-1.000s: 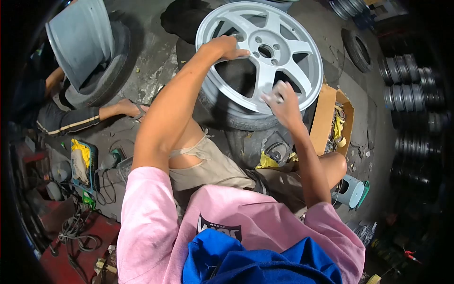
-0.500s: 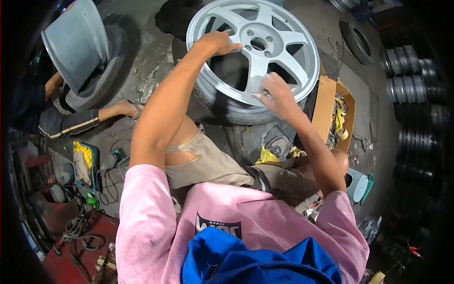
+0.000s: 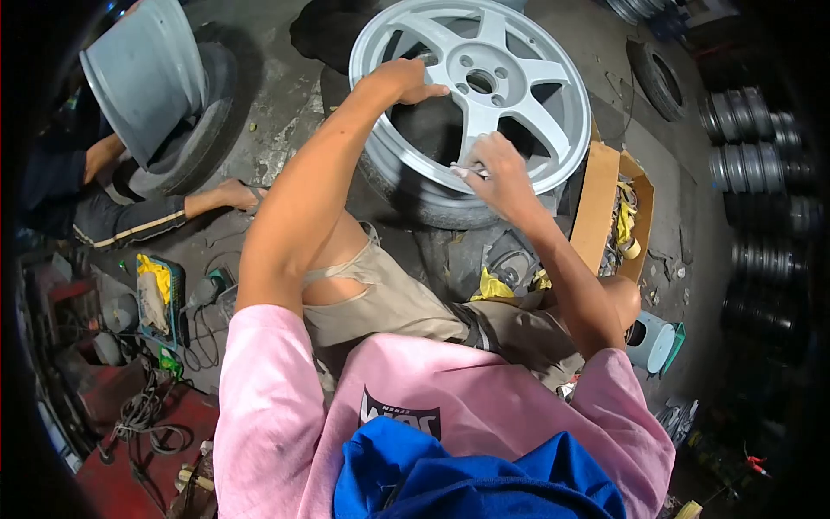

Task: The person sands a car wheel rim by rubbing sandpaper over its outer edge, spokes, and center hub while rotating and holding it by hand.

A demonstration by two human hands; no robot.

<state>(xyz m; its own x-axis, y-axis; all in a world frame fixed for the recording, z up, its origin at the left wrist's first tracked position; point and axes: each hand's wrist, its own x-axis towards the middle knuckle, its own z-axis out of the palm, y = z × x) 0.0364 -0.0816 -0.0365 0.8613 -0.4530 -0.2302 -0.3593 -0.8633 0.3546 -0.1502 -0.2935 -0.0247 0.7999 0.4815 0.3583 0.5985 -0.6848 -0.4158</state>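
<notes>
A light grey wheel rim [image 3: 494, 71] with several spokes lies face up on a tyre [image 3: 415, 208] in front of me. My left hand [image 3: 399, 82] grips a spoke on the rim's left side, its thumb lying over the spoke toward the hub and its other fingers mostly hidden. Nearer to me, my right hand [image 3: 500, 171] is closed in a pinch against the bottom spoke and the rim's front lip. A pale bit shows at its fingertips, which look dusted white; what it holds is too small to make out.
At the left, another person's arm [image 3: 104, 154] is beside a second grey rim [image 3: 147, 82] on a tyre. An open cardboard box [image 3: 596, 203] of odds and ends stands right of my wheel. Stacked rims [image 3: 745, 164] line the far right. Cables [image 3: 147, 419] lie lower left.
My right hand has moved slightly left and down along the rim's front, its fingers now closer together. My left hand keeps its hold on the spoke. The whole view has shifted slightly.
</notes>
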